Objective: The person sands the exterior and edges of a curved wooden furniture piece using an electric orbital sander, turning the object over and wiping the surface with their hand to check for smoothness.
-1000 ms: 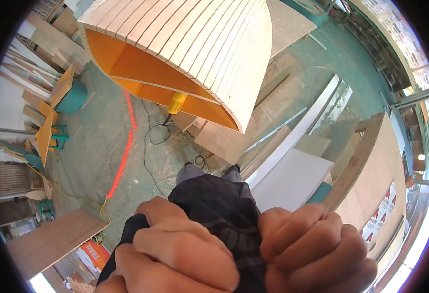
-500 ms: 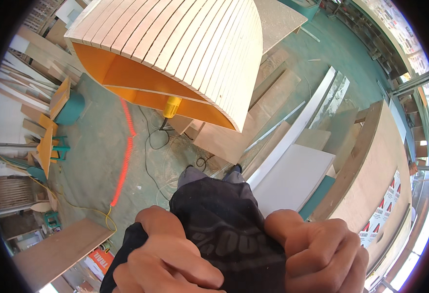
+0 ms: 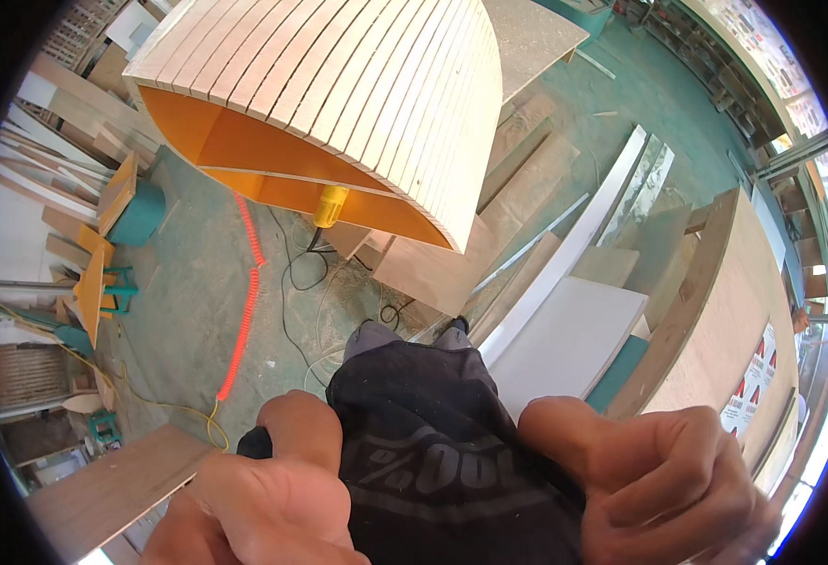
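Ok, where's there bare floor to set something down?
Bare floor lies between the red coiled hose and the green stool. Right of the hose it's crowded: black cable, then boards and a white panel.

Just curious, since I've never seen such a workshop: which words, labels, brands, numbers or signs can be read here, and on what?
I don't copy wording out, but print stands here:
Black shirt: large grey characters, legible, upside down in view.
White sheet with red marks, on the plywood panel at right: lettering too small to read surely.
Elsewhere: nothing legible.
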Demonstrator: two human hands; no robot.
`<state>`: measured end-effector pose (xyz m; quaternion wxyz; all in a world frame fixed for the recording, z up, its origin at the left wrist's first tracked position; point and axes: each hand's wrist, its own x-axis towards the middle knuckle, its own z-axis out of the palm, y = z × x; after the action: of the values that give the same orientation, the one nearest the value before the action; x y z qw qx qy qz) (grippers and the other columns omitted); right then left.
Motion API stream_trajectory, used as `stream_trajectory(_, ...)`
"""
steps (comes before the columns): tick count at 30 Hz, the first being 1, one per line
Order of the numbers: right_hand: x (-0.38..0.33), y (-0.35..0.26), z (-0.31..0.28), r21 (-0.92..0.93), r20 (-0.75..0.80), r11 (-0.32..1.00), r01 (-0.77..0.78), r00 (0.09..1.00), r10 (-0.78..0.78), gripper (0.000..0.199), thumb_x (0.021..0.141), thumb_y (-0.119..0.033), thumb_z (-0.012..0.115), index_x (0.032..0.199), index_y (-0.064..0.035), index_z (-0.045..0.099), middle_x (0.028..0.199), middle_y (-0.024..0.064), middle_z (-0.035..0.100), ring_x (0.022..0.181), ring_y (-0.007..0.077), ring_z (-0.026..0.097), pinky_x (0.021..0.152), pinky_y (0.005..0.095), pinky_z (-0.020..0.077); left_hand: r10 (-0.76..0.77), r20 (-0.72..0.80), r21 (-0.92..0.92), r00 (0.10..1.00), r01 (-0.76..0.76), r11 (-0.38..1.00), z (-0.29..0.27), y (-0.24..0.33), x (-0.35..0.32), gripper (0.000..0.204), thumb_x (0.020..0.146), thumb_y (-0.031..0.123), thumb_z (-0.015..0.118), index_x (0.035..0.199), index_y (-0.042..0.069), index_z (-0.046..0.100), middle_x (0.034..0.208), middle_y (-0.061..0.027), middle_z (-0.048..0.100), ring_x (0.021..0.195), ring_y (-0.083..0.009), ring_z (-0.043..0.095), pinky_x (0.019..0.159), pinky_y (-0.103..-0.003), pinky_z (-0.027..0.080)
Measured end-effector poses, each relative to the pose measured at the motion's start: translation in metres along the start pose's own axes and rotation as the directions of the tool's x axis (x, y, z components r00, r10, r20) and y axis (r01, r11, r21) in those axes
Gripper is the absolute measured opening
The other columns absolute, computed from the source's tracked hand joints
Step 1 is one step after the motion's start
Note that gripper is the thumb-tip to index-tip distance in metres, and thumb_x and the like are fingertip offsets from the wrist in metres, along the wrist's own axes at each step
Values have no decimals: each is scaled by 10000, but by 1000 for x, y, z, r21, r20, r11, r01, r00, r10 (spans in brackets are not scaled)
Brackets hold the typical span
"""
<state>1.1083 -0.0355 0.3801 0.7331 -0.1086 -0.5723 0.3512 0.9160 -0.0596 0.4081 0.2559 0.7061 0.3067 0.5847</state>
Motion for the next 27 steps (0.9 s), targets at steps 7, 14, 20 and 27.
stream_trajectory(7,0,38,-6,237,87,913,333,928,-361,128,838,10,670,821,-116,665,760,23,618,596,163,577,514,278,459,392,-371,-206,842,-486,849,14,-36,-9,336,824,-78,695,667,116,469,762,55,454,772,-12,526,513,-143,388)
stream_trajectory(14,10,27,-1,159,102,926,342,928,-359,124,843,-1,641,803,-116,664,745,8,602,596,152,566,522,285,444,374,-346,-226,861,-463,857,11,-29,-7,260,856,-16,683,698,117,526,781,50,491,809,-64,544,573,-181,434)
stream_trajectory(20,34,5,-34,-13,382,950,313,879,-284,87,916,-108,684,845,-157,672,790,-42,606,653,143,565,609,296,466,117,-2,-183,993,-115,976,-13,-13,2,53,974,176,638,944,208,667,965,109,649,941,-108,553,624,-271,492)
stream_trajectory(27,22,109,-75,-520,63,849,91,996,-68,387,1047,-374,520,1249,-49,578,1267,164,546,1164,329,482,970,425,388,275,-378,546,884,-27,837,-61,-125,0,307,1069,242,547,964,-19,669,952,-113,677,848,-194,640,723,-312,488)
